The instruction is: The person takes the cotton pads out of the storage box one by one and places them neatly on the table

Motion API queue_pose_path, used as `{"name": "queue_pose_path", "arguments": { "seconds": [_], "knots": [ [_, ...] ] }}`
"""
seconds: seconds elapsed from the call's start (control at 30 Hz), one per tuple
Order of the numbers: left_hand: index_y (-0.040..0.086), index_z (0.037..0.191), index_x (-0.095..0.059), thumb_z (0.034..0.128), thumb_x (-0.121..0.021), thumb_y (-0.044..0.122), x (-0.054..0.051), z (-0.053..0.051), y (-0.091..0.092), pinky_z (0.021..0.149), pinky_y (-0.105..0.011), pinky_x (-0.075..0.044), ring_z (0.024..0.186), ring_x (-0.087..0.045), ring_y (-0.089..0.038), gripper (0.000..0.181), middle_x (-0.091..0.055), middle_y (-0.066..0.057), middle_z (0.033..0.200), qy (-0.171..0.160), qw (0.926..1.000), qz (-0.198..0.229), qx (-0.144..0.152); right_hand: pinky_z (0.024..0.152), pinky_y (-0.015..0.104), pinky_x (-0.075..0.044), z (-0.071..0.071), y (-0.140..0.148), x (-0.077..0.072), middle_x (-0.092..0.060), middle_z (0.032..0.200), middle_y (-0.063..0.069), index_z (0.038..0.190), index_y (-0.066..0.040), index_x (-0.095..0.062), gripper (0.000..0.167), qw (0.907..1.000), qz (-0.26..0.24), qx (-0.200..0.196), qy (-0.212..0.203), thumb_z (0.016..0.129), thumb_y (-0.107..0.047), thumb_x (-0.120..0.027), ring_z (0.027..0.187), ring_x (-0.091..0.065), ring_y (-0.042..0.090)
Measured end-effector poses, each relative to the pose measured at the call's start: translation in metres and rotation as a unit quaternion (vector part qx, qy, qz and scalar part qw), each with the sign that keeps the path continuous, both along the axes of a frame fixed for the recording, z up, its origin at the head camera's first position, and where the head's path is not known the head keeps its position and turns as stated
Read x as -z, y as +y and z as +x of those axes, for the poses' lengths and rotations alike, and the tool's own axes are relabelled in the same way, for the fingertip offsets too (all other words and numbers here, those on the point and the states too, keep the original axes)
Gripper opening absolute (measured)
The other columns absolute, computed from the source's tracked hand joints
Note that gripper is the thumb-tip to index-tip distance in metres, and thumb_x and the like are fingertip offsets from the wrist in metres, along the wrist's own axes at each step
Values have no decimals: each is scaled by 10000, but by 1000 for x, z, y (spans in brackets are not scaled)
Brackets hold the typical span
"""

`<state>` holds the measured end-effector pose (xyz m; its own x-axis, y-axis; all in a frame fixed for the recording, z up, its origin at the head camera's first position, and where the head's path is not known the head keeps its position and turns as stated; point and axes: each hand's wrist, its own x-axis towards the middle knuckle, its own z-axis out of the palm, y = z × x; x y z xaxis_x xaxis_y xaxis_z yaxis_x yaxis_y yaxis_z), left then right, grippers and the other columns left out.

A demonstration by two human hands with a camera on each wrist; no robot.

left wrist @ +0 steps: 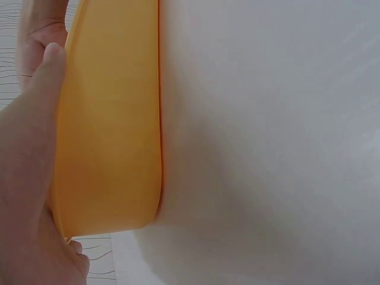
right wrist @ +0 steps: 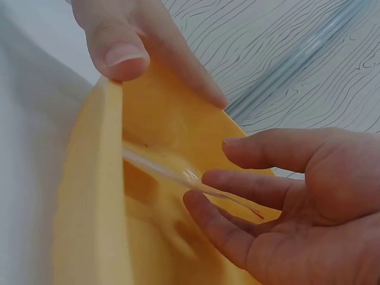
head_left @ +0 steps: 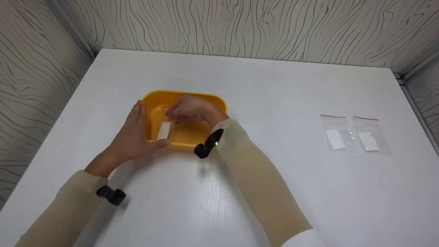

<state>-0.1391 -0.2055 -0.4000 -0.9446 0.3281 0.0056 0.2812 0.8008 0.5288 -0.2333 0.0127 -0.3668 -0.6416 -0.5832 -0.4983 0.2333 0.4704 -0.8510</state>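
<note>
My left hand holds the near left corner of a yellow plastic bin. Its thumb lies on the near rim, and the other fingers run along the left side. Inside the bin is my right hand, holding a small clear zip bag between two fingers, with the thumb apart from it. A white rectangular piece shows in this bag, which slants down toward the near left corner. The bag's red zip edge lies between the right fingers in the right wrist view. The left wrist view shows mainly the bin's outer wall.
Two more clear zip bags with red strips, a nearer one and a farther one, lie flat at the right of the white table. Each contains a white rectangle. Patterned panels border the table's back and sides.
</note>
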Motion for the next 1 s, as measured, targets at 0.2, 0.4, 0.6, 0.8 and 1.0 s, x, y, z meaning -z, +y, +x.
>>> {"name": "queue_pose_path", "arguments": {
  "seconds": [0.2, 0.4, 0.6, 0.8, 1.0],
  "knots": [
    [-28, 1601, 78, 819, -767, 607, -1, 1, 0, 1199, -594, -235, 1523, -123, -413, 1314, 20, -229, 1677, -33, 10000, 16, -16, 980, 333, -537, 0, 1, -1, -739, 1063, 76, 1220, -16, -731, 269, 9996, 136, -203, -103, 969, -100, -686, 947, -663, 238],
    [2, 1612, 69, 823, -763, 604, -2, 1, 1, 1198, -592, -243, 1518, -145, -396, 1295, -3, -214, 1678, -75, 10000, 33, -43, 914, 333, -569, 4, 0, -3, -697, 1008, 88, 1173, -54, -737, 228, 9996, 205, 78, -179, 978, -162, -687, 874, -659, 249],
    [0, 1613, 54, 811, -756, 642, -3, 1, 1, 1195, -603, -242, 1517, -150, -407, 1309, -11, -225, 1676, -72, 9999, 63, -46, 847, 319, -595, 5, -1, -3, -691, 1104, 85, 1219, -96, -719, 255, 9991, 213, 304, -195, 988, -197, -680, 855, -692, 269],
    [-25, 1604, 67, 808, -778, 609, -1, 0, 1, 1195, -597, -248, 1516, -148, -409, 1323, -1, -234, 1674, -28, 10000, 44, -29, 827, 267, -588, 3, -3, -3, -662, 1196, 38, 1310, -104, -685, 331, 9994, 318, 151, -33, 982, -139, -673, 871, -664, 214],
    [-36, 1596, 87, 812, -782, 596, 0, -1, 0, 1196, -609, -230, 1518, -136, -421, 1330, 20, -237, 1675, -84, 10000, 24, -35, 822, 258, -589, 2, -4, -2, -653, 1195, 58, 1342, -104, -657, 370, 9993, 352, 68, 34, 973, -95, -644, 827, -654, 217]
  ]
}}
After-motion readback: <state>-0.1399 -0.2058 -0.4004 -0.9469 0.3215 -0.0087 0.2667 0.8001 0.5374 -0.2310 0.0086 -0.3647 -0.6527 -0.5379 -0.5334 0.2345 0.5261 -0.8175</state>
